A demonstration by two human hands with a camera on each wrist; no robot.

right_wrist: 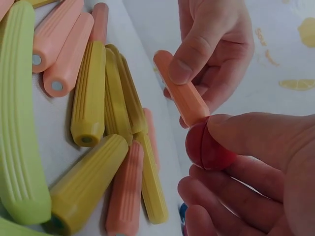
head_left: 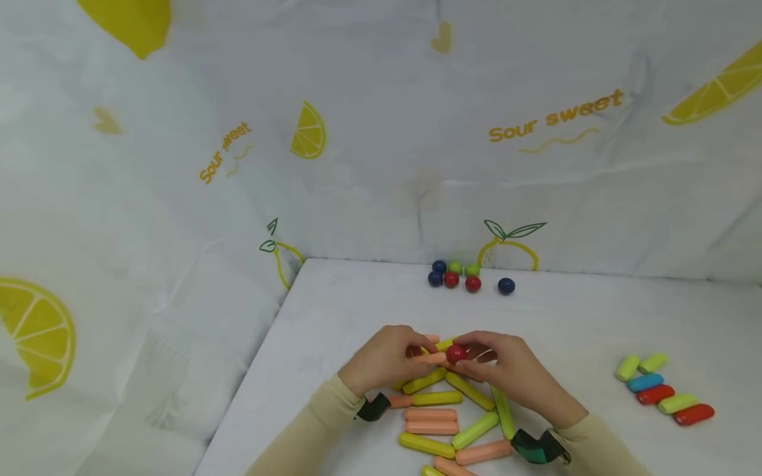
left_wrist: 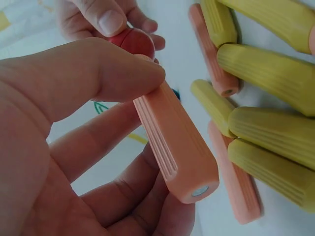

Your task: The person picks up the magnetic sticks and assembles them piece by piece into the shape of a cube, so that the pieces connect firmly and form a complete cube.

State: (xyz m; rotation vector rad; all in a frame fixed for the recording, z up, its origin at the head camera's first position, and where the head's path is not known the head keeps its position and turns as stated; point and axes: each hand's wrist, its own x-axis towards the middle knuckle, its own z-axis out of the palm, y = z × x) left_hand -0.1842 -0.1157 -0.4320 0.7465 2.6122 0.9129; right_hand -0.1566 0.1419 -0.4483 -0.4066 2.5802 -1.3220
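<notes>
You wear plain beige sleeves (head_left: 318, 423) reaching down close to the hands, with a small dark left wristpiece (head_left: 373, 408) and a black-and-green right wristpiece (head_left: 534, 448).

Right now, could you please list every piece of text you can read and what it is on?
"Sour sweet": right lettering on the lemon-print backdrop.
"Sour sweet": left lettering there, partly creased.
In the right wrist view, the backdrop's small print is too blurred to read surely.
None visible on the sticks or balls.

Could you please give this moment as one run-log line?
left hand: pinches peach rod | right hand: holds red ball | contact: rod end against ball
</notes>
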